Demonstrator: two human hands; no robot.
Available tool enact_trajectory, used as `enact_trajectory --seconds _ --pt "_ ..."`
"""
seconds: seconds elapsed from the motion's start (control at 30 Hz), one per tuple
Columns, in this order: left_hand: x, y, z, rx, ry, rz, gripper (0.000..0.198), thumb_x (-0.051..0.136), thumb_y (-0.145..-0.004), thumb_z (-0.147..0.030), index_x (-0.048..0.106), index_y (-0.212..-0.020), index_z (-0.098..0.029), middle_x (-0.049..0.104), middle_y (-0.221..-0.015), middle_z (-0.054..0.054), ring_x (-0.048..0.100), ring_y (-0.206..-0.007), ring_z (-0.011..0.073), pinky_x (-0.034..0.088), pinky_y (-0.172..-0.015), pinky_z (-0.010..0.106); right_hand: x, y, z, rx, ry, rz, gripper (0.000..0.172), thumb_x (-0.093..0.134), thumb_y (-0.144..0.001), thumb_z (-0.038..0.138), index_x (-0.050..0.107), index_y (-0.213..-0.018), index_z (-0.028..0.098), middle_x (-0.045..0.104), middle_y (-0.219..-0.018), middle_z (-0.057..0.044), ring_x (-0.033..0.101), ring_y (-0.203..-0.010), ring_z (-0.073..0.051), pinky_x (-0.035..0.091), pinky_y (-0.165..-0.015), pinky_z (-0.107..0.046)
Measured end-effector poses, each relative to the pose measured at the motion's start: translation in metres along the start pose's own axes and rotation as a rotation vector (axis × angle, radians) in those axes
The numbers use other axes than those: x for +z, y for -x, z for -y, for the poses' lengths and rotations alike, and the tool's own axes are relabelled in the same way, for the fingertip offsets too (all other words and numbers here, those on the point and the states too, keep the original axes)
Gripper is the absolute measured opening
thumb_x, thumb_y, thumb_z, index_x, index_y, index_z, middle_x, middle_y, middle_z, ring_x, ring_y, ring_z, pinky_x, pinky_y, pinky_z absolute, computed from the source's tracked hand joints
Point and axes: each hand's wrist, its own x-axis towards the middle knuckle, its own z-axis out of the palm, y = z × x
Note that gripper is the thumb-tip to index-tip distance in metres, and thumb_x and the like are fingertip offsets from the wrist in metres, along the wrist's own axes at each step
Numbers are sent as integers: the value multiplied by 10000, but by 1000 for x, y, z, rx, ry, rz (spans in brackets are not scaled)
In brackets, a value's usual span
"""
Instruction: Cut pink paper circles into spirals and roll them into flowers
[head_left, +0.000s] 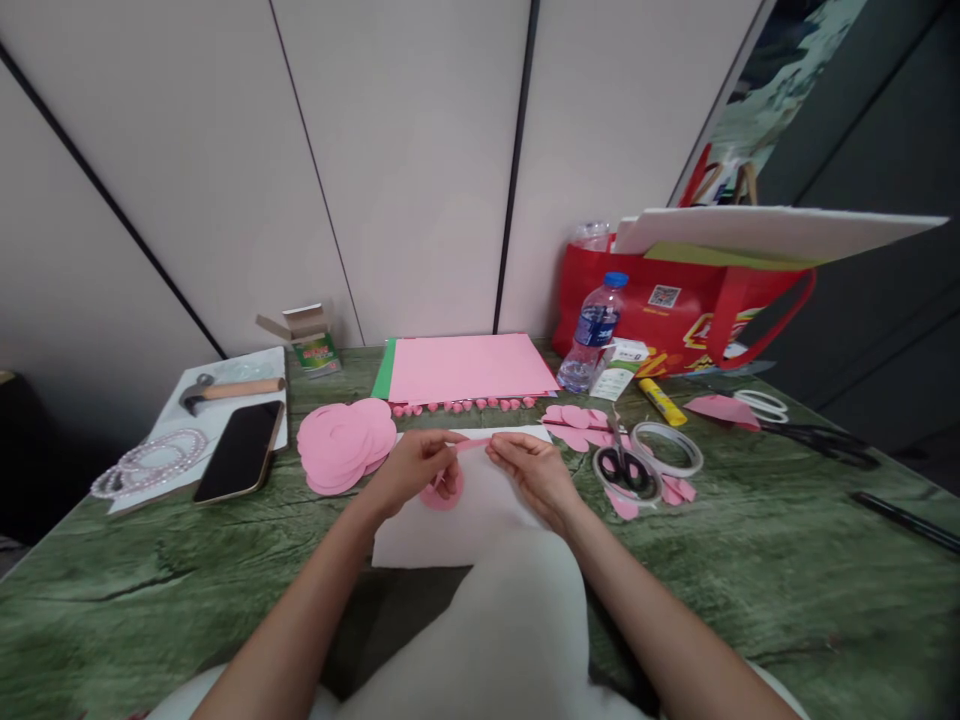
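Observation:
A narrow pink paper strip (474,443) stretches between my two hands above a white sheet (427,545). My left hand (421,470) pinches its left end with thumb and fingers, while the right end sits between the fingertips of my right hand (529,468). Below my left fingers a rounded pink paper piece (442,497) shows in part; whether it joins the strip I cannot tell. To the left lies a stack of pink paper cut-outs (345,445). Behind the hands runs a row of small pink rolled paper pieces (469,406).
Pink sheets (472,368) lie at the back. On the right are scissors (626,470), tape rolls (679,452), a glue stick (661,402), a water bottle (595,335) and a red bag (675,310). Leftward are a phone (241,450), a hammer (232,390) and bead strings (154,465).

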Motion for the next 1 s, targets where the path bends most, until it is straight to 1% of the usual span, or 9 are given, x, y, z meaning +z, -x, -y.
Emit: enact_trajectory --seconds 0.2,0.3,0.5,0.63,0.77,0.83,0.9,1.0 --pt "-1 1 -1 3 -22 -18 291 495 -741 -235 603 -966 -84 568 -482 -13 512 -427 94 390 -446 210 -2 -1 0 30 -6 63 205 780 -495 181 686 -675 149 686 -668 -24 632 -665 -128 479 -822 -292" --pt "-1 0 -1 -2 -22 -21 298 497 -739 -240 604 -971 -86 568 -484 -13 508 -427 94 400 -454 217 -3 -2 0 26 14 76 203 771 -510 171 687 -694 150 690 -690 -31 633 -681 -131 467 -840 -302" --pt "-2 0 0 4 -5 2 320 504 -744 -255 584 -1003 -85 572 -505 -8 514 -430 94 412 -452 218 -3 -1 -1 9 41 75 189 762 -527 178 682 -697 157 688 -688 -23 623 -641 -113 480 -782 -281" --pt "-1 1 2 10 10 42 349 554 -720 -267 567 -1030 -108 608 -603 19 544 -477 103 454 -483 241 0 3 1 27 56 101 193 761 -525 186 675 -696 159 680 -658 -17 619 -630 -111 483 -735 -269" --pt "0 1 5 -14 -17 51 368 587 -697 -267 560 -1038 -130 625 -627 27 547 -467 104 448 -465 230 4 7 1 51 61 109 210 769 -505 202 667 -681 153 672 -631 -12 618 -614 -117 484 -692 -267" --pt "1 1 5 -6 -12 56 322 569 -713 -299 588 -985 -126 622 -640 30 536 -449 95 428 -438 214 5 8 1 58 69 111 217 775 -492 207 662 -669 150 667 -619 -9 614 -599 -116 484 -674 -262" --pt "2 1 4 2 -15 57 280 536 -735 -339 624 -873 -112 618 -645 39 517 -424 83 393 -401 196 6 8 0 66 82 115 218 775 -490 216 658 -662 149 664 -605 -6 608 -580 -110 482 -659 -256" --pt "4 0 2 -16 -53 53 306 512 -745 -376 630 -686 -100 610 -583 43 496 -392 78 352 -375 190 7 9 0 71 95 115 216 773 -494 233 655 -657 154 660 -589 -2 599 -554 -103 479 -639 -251"
